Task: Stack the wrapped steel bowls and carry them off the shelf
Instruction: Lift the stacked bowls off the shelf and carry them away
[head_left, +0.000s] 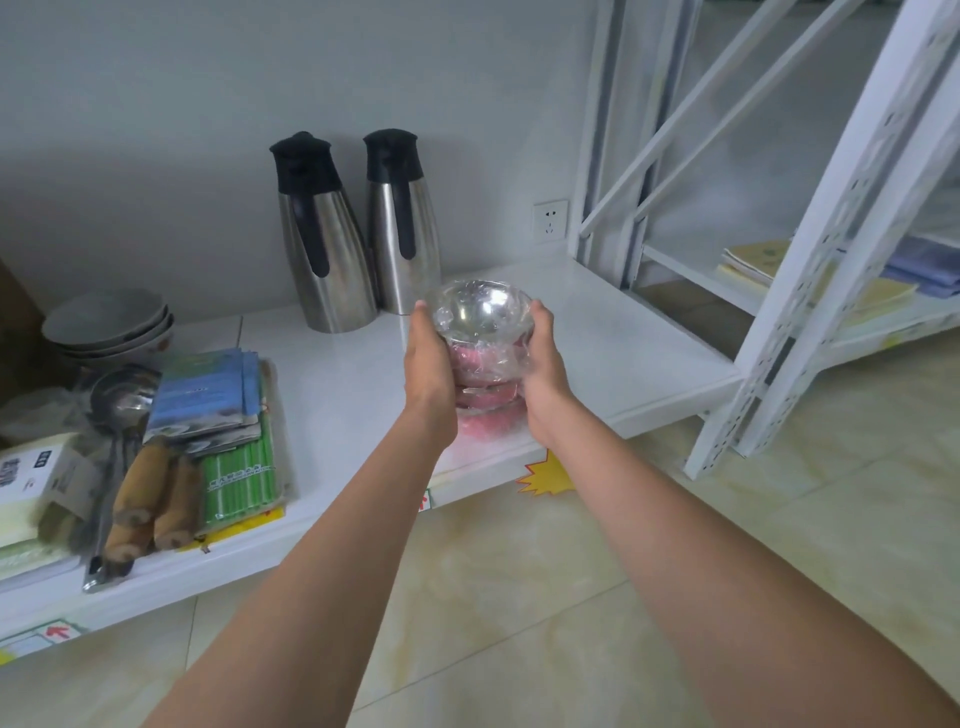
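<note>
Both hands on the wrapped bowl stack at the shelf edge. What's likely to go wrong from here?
1. The stack of plastic-wrapped steel bowls is held only from the sides by the left hand and right hand; slick film could let lower bowls slip out.
2. The stack looks tall and narrow, so tilting it may shift the top bowl.
3. Two steel flasks with black lids stand just behind on the white shelf; a backward nudge could topple them.

Between my hands the silver bowls (480, 312) gleam in clear wrap with pink bands. The shelf (597, 332) is white; two steel flasks (358, 234) have black tops; green-striped packets (241, 478) lie left.
</note>
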